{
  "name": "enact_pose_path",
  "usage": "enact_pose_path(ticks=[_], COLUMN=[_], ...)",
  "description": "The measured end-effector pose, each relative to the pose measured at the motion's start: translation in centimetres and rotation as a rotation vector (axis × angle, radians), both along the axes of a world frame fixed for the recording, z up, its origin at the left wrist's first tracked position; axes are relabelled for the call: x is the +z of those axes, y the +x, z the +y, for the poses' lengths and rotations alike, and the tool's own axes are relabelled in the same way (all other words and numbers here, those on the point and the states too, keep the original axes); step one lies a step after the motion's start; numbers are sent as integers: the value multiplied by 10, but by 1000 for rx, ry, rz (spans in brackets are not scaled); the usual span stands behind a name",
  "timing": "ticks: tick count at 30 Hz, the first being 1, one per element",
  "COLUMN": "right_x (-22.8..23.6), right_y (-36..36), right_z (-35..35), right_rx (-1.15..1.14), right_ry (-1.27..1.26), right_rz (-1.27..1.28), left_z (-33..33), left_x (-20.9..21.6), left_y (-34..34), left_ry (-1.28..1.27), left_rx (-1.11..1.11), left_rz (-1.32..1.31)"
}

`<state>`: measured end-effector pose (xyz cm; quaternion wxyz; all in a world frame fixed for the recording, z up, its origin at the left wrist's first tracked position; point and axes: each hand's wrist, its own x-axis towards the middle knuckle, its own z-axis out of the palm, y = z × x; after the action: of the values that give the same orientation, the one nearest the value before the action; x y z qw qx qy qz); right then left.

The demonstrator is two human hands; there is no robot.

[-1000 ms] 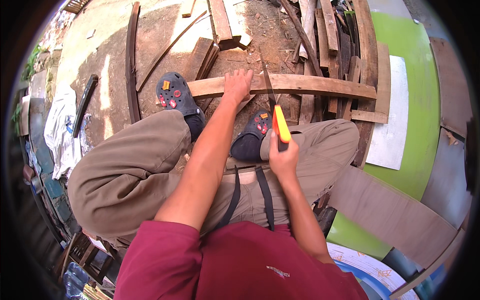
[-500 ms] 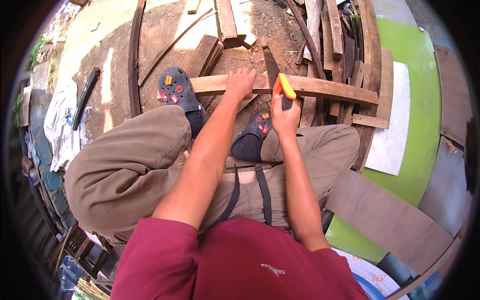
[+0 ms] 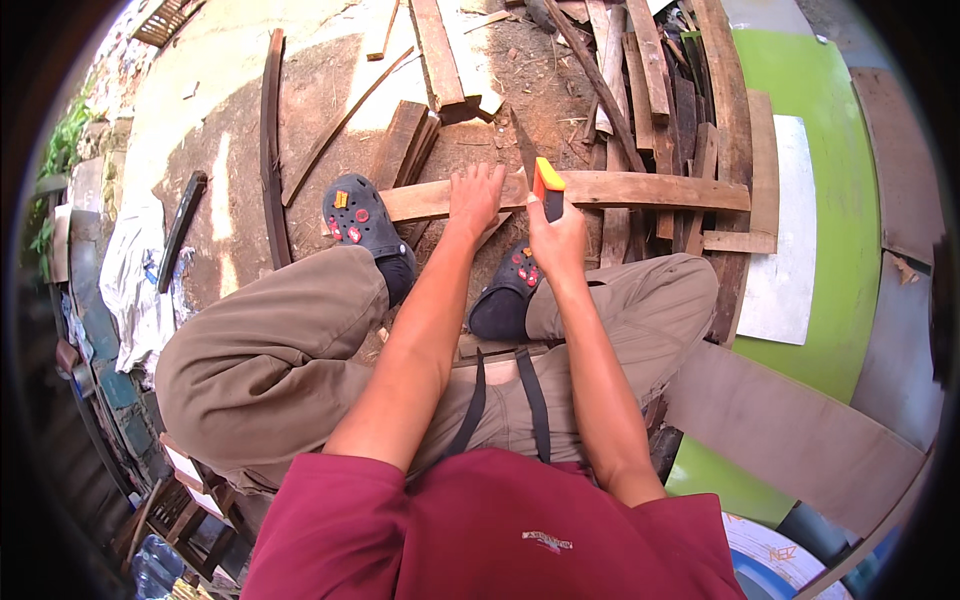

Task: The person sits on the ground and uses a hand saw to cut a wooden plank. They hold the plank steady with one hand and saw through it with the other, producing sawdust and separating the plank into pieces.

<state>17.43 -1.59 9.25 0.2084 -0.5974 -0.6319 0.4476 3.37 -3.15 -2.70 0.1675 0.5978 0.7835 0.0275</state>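
Note:
A long wooden plank (image 3: 650,190) lies crosswise in front of me. My left hand (image 3: 476,205) is closed over it, its fingers bent across the top face just left of the saw. In my right hand (image 3: 558,240) is the orange, yellow and black handle of a handsaw (image 3: 550,186). The thin dark blade points away from me, lies across the plank and reaches past its far edge. The palm hides part of the handle. At the plank's left end rests my left foot in a dark clog (image 3: 352,212); the other clog (image 3: 515,280) is on the near side, below the plank.
Stacked boards and scrap wood (image 3: 665,110) lie under and beyond the plank's right part. A short block (image 3: 403,140) and a beam (image 3: 440,60) lie ahead. Loose strips lie to the left, near a white cloth (image 3: 135,285). On the right is a green panel (image 3: 830,180) with a white sheet (image 3: 785,240).
The right hand and the saw handle have shifted slightly left and toward me, and the saw's angle looks different. My left hand stays on the plank. The whole view has shifted a little.

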Motion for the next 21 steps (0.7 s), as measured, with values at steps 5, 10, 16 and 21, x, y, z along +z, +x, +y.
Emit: enact_pose_path(ticks=[5,10,16,21], right_x=[-9,26,34,16], right_y=[41,72,93,85], right_z=[-46,-77,-72,-81], right_rx=[-53,-46,-66,-10], right_ry=[44,131,-6,26], right_rz=[235,341,279,304], left_z=[-16,-18,-15,-21], left_x=[-28,-26,-6,-20], left_y=[0,-3,-5,-27], left_ry=[169,103,-6,225], left_rx=[38,43,37,124], left_rz=[126,74,-102,-359])
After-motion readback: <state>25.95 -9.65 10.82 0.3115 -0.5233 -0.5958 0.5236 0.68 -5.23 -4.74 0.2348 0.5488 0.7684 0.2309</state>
